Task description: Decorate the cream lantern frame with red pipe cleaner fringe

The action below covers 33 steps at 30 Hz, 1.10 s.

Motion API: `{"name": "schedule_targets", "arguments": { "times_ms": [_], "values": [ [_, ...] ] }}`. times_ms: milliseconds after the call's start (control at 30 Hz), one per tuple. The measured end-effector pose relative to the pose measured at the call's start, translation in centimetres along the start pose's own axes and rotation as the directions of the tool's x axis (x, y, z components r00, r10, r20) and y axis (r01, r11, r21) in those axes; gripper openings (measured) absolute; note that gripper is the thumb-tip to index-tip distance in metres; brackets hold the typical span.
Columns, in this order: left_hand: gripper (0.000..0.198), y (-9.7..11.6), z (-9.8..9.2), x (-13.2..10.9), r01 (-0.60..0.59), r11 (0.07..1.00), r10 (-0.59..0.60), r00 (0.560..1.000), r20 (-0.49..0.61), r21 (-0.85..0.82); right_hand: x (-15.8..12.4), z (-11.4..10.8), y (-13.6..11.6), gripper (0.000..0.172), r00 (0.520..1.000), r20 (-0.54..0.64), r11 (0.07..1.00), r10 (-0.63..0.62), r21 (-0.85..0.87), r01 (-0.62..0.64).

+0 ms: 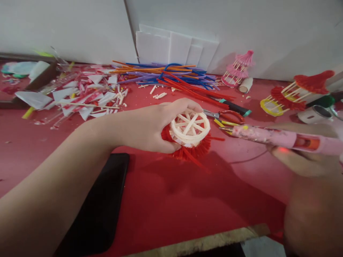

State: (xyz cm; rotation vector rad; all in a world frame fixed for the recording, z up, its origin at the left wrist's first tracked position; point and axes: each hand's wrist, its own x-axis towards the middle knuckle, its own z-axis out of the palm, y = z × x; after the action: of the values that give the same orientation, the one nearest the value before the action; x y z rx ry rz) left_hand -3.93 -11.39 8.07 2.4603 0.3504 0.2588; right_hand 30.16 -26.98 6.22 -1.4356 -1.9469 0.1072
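Observation:
Near the middle of the table, my left hand (163, 125) is closed around the side of a small round craft model (190, 126). Its top is a cream ring with crossing spokes, and a fringe of red pipe cleaners (191, 152) spreads below it. My right hand (302, 157), at the right, grips a pink pen-shaped hot glue gun (268, 137) streaked with residue. Its metal tip points left toward the model, a short gap away, and a red light glows on my fingers. Part of the right hand lies behind the glue gun.
Orange-handled pliers (232, 116) and a dark-green-handled tool (235, 107) lie behind the model. Pipe cleaners (171, 75) are heaped by the wall. Scraps (80, 92) litter the left. A pink model (237, 69) and a red-yellow one (292, 91) stand right. A black phone (107, 200) lies near the front edge.

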Motion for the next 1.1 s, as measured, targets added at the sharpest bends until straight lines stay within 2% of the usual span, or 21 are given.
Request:
{"name": "schedule_targets", "arguments": {
  "times_ms": [100, 167, 233, 300, 367, 400, 433, 500, 567, 600, 667, 767, 867, 967, 1100],
  "values": [
    [0.075, 0.0, 0.0, 0.0, -0.002, 1.0, 0.002, 1.0, -0.004, 0.004, 0.3, -1.1, 0.7, 0.038, 0.993, 0.113, 0.978, -0.043, -0.199, 0.065],
    [0.075, 0.0, 0.0, 0.0, 0.004, 1.0, -0.004, 1.0, 0.001, 0.008, 0.5, -0.7, 1.1, 0.048, 0.969, 0.241, 0.931, 0.052, -0.363, 0.04],
    [0.074, 0.0, 0.0, 0.0, 0.024, 1.0, -0.024, 1.0, 0.006, 0.014, 0.5, 0.3, 1.4, 0.046, 0.909, 0.362, 0.881, 0.205, -0.473, -0.011],
    [0.074, 0.1, 0.0, 0.0, 0.038, 0.999, -0.038, 0.999, 0.012, 0.013, 0.3, 1.5, 1.6, 0.041, 0.825, 0.459, 0.858, 0.33, -0.51, -0.059],
    [0.074, 0.1, 0.0, 0.0, 0.053, 0.999, -0.053, 0.998, 0.02, 0.009, 0.0, 2.4, 1.5, 0.044, 0.77, 0.525, 0.871, 0.363, -0.484, -0.082],
    [0.074, 0.1, 0.0, 0.0, 0.057, 0.998, -0.057, 0.998, 0.023, 0.006, -0.1, 2.6, 1.3, 0.047, 0.765, 0.536, 0.881, 0.357, -0.465, -0.085],
    [0.073, 0.1, 0.0, -0.1, 0.061, 0.998, -0.061, 0.998, 0.025, 0.005, -0.2, 2.6, 1.0, 0.049, 0.777, 0.529, 0.887, 0.343, -0.454, -0.083],
    [0.073, 0.1, 0.0, -0.1, 0.063, 0.998, -0.063, 0.998, 0.026, 0.001, 0.0, 2.6, 0.0, 0.044, 0.849, 0.446, 0.893, 0.284, -0.445, -0.066],
    [0.074, 0.1, 0.0, -0.2, 0.059, 0.998, -0.059, 0.998, 0.026, -0.006, 0.5, 2.6, -1.6, 0.028, 0.935, 0.318, 0.921, 0.156, -0.39, -0.022],
    [0.075, 0.1, 0.0, -0.2, 0.059, 0.998, -0.059, 0.998, 0.026, -0.009, 0.7, 2.8, -2.6, 0.018, 0.961, 0.268, 0.949, 0.071, -0.314, 0.018],
    [0.074, 0.1, 0.1, -0.2, 0.054, 0.998, -0.054, 0.998, 0.025, -0.018, 1.1, 3.5, -4.7, 0.008, 0.964, 0.246, 0.983, -0.098, -0.126, 0.132],
    [0.072, 0.1, 0.1, -0.2, 0.038, 0.998, -0.037, 0.999, 0.017, -0.042, 1.2, 5.3, -7.0, 0.017, 0.925, 0.251, 0.945, -0.286, -0.086, 0.315],
    [0.071, 0.1, 0.1, -0.1, 0.04, 0.997, -0.04, 0.999, 0.004, -0.069, 0.8, 6.8, -7.7, 0.015, 0.89, 0.301, 0.906, -0.342, -0.148, 0.397],
    [0.071, 0.0, 0.2, -0.1, 0.031, 0.996, -0.033, 0.999, -0.02, -0.088, 0.7, 7.2, -7.6, 0.003, 0.895, 0.247, 0.896, -0.371, -0.16, 0.415],
    [0.069, -0.2, 0.3, -0.1, -0.007, 0.996, 0.003, 0.999, -0.037, -0.091, 1.0, 6.9, -7.3, 0.017, 0.876, 0.178, 0.873, -0.449, -0.125, 0.472]
  ]
}}
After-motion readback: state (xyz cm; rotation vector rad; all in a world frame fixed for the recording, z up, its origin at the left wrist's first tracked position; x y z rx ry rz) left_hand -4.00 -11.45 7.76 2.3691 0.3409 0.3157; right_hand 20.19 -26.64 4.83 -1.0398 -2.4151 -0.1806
